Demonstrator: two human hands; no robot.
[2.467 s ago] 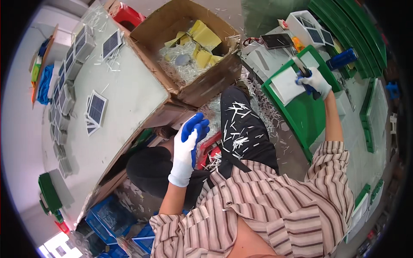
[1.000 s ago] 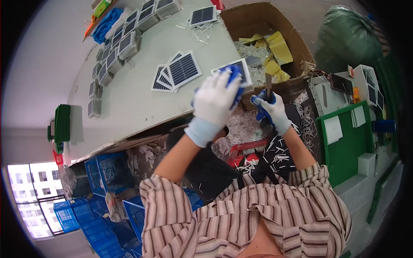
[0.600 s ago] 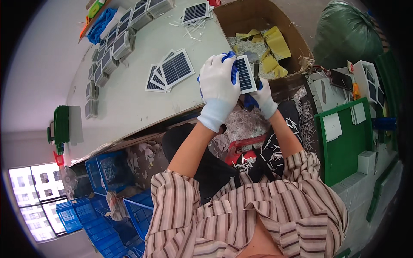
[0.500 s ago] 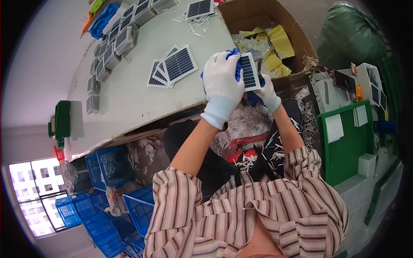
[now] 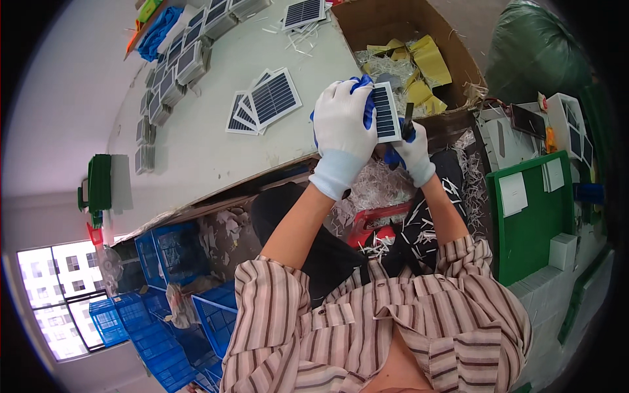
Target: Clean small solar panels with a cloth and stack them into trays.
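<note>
My left hand, in a white glove with blue-coated fingers, grips a small solar panel with dark cells and a white border. The panel is held up off the table's right edge, its left side covered by my fingers. In my gloved right hand is a narrow black knife-like tool, pointing up just beside the panel's right edge; its exact kind is hard to make out. A few loose solar panels lie fanned out on the table left of my hands.
Stacked solar panels line the far left of the pale table. A cardboard box of white scraps and yellow sheets stands beyond my hands. At right are a green bag and green tray; blue crates sit lower left.
My right hand and the black tool have shifted right and slightly down, away from the panel's edge. The panel in my left hand has moved slightly right.
</note>
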